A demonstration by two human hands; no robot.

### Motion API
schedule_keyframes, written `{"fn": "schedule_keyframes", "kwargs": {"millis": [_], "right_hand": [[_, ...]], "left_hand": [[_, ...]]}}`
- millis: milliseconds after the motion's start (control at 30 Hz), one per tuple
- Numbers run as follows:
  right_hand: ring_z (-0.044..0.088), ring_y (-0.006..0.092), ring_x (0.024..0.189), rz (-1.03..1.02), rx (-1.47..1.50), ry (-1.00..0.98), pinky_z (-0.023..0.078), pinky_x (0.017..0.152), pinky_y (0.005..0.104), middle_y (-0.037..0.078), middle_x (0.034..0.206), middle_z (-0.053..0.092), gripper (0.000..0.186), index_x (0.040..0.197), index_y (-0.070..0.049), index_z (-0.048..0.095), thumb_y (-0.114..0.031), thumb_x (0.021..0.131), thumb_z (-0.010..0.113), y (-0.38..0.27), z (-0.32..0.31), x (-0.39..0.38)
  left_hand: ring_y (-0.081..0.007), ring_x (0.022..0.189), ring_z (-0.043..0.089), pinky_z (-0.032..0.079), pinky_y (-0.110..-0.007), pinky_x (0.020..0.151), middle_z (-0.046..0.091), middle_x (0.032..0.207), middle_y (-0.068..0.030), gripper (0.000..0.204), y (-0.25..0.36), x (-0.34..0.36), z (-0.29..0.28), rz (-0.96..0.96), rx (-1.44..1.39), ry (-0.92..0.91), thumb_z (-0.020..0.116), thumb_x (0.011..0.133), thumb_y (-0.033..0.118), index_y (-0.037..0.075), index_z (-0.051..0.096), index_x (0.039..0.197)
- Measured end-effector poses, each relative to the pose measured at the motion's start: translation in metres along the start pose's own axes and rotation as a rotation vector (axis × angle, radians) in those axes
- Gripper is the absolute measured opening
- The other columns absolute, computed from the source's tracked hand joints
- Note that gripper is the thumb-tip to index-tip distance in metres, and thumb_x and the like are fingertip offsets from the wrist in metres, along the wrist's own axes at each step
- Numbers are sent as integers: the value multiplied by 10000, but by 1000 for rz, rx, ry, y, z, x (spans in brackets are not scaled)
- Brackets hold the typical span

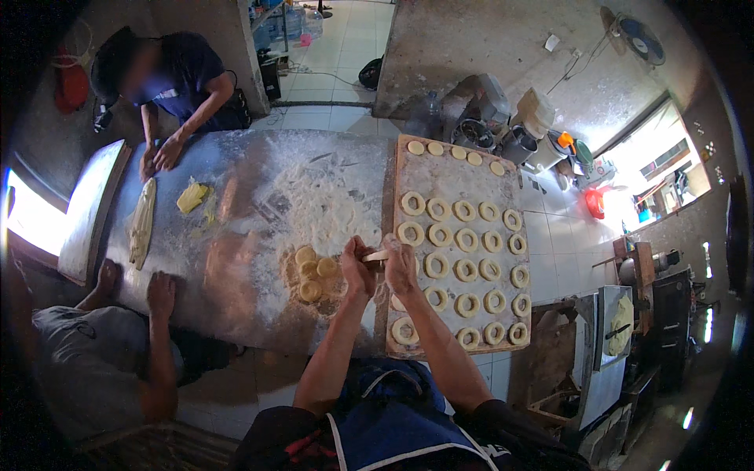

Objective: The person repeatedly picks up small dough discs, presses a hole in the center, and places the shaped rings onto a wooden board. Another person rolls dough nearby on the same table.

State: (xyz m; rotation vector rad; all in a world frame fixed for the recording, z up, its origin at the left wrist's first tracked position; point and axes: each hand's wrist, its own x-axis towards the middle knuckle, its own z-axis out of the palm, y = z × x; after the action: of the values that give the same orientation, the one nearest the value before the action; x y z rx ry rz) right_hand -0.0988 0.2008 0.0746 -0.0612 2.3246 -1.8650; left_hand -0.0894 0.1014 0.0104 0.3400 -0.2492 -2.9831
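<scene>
Apron: blue with white edging [395, 425], at the worktop's near edge; pale lettering [496, 450] on the dark clothing beside it is only partly in view.
Left hand [359, 269]: fingers closed around one end of the dough piece.
Right hand [400, 265]: grasping the other end.
Dough piece [375, 256]: pale, held between both hands above the worktop [267, 153], by the board's left edge.
Dough rounds [309, 290]: clustered left of the left hand, towards the worktop's near edge.
Board [462, 174]: at the worktop's right end; dough rings [466, 271] in rows, small dough discs [458, 153] along its far edge.
Yellow lump [191, 198]: towards the worktop's left end.
Co-worker [192, 78]: at the far left corner, hands at a dough strip [142, 225]; the shirt print is too small to read.
</scene>
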Motion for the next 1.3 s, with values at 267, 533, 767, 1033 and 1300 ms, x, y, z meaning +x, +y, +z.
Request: {"fn": "schedule_keyframes", "kwargs": {"millis": [267,533,767,1033,1300], "right_hand": [[525,119,720,75,-6,-180,452,687,330,20,708,559,360,850,23,598,-289,976,472,30,-51,44],[469,297,577,-219,19,-73,385,565,427,125,594,518,509,686,36,537,-368,978,434,38,-88,90],[480,358,518,-424,-312,-87,416,554,462,177,551,485,441,719,61,592,-311,935,497,43,-107,156],[611,331,677,-210,-198,-147,502,663,406,173,777,652,236,872,49,628,-175,800,653,25,-139,216],[523,392,1135,-407,-993,115,451,950,437,260,1226,519,500,1220,55,467,-122,796,665,70,-153,279]], "left_hand": [[-235,648,546,423,-382,579,558,741,-119,363,-44,41,14,-83,249,182,396,991,336,13,560,984],[-124,575,522,386,-317,445,564,744,-56,360,-83,81,26,89,545,246,431,986,371,57,561,870],[-94,540,424,381,-293,465,423,640,27,340,-104,135,46,341,844,80,438,996,341,84,478,778],[-239,837,579,481,-401,721,579,856,-144,347,-99,205,72,385,1081,364,453,961,319,-15,531,1012],[-416,977,598,478,-458,815,640,969,-223,227,-89,235,68,581,2033,38,621,785,77,-15,618,993]]}}
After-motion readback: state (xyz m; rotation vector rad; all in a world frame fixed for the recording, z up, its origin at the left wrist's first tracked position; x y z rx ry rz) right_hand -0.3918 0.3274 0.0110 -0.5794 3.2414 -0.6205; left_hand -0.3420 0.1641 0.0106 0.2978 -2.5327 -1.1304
